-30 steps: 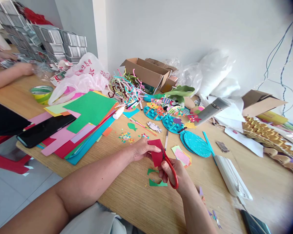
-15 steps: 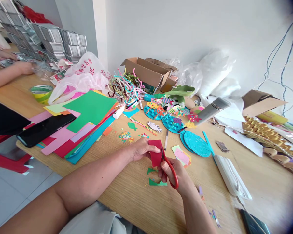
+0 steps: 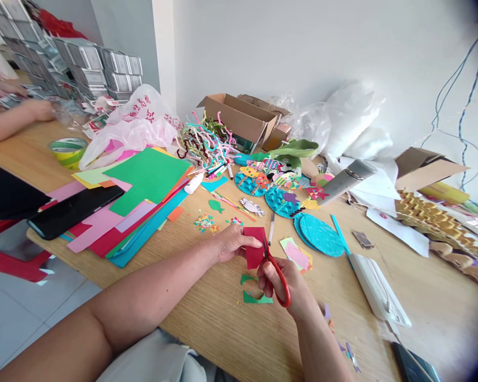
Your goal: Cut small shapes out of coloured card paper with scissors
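Note:
My left hand (image 3: 231,244) pinches a small piece of red paper (image 3: 254,249) just above the wooden table (image 3: 223,329). My right hand (image 3: 290,289) grips red-handled scissors (image 3: 278,273), fingers through the loops, and the blades bite into the right edge of the red paper. Green paper scraps (image 3: 255,298) lie on the table under my hands. A small stack of pink and yellow cut-outs (image 3: 297,254) sits just right of the scissors.
A pile of coloured paper sheets (image 3: 143,201) and a black phone (image 3: 71,211) lie at left. Teal discs with fish decorations (image 3: 287,204), pipe cleaners (image 3: 203,140), cardboard boxes (image 3: 239,119) and a white power strip (image 3: 378,289) crowd the table. Another person's arm (image 3: 16,119) works at far left.
Hardly anything differs; the red paper and scissors have shifted very slightly between my hands.

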Tool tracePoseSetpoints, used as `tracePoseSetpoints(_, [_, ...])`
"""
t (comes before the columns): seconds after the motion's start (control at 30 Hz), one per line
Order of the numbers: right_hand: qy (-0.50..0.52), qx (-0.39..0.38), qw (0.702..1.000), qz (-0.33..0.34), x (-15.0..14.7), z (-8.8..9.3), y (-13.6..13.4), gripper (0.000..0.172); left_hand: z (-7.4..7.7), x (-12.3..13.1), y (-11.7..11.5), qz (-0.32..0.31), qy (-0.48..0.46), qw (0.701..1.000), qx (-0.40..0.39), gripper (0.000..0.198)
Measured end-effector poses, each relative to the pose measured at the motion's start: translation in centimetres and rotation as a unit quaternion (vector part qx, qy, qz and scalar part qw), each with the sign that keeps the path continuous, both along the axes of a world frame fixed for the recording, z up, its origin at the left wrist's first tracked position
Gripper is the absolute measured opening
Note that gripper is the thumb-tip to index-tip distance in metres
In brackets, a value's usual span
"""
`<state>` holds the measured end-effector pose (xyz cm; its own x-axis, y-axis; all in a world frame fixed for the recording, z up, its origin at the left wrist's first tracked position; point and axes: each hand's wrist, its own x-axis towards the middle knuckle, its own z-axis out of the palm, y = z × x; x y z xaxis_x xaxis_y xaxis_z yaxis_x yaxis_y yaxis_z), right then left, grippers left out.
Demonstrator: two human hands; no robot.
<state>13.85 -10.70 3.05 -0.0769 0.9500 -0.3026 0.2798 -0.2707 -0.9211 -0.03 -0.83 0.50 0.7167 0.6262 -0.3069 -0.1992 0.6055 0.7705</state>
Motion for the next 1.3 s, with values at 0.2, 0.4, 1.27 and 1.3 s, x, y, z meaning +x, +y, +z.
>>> tracePoseSetpoints(0.2, [0.000,0.011,1.000,0.019,0.22,-0.14,0.00,0.052,0.06,-0.07,0.02,-0.006,-0.005,1.000,-0.003,0.028])
tracePoseSetpoints(0.4, [0.020,0.016,0.998,0.048,0.43,0.15,-0.01,0.052,-0.11,-0.17,0.17,-0.027,-0.006,1.000,-0.002,0.029])
tracePoseSetpoints(1.27, [0.027,0.025,0.997,0.068,0.74,-0.14,-0.02,0.055,0.08,-0.31,0.31,-0.041,-0.002,0.999,-0.002,0.033])
tracePoseSetpoints(1.3, [0.026,0.025,0.997,0.068,0.72,-0.11,-0.04,0.055,0.13,-0.32,0.30,-0.042,-0.003,0.999,-0.001,0.033])
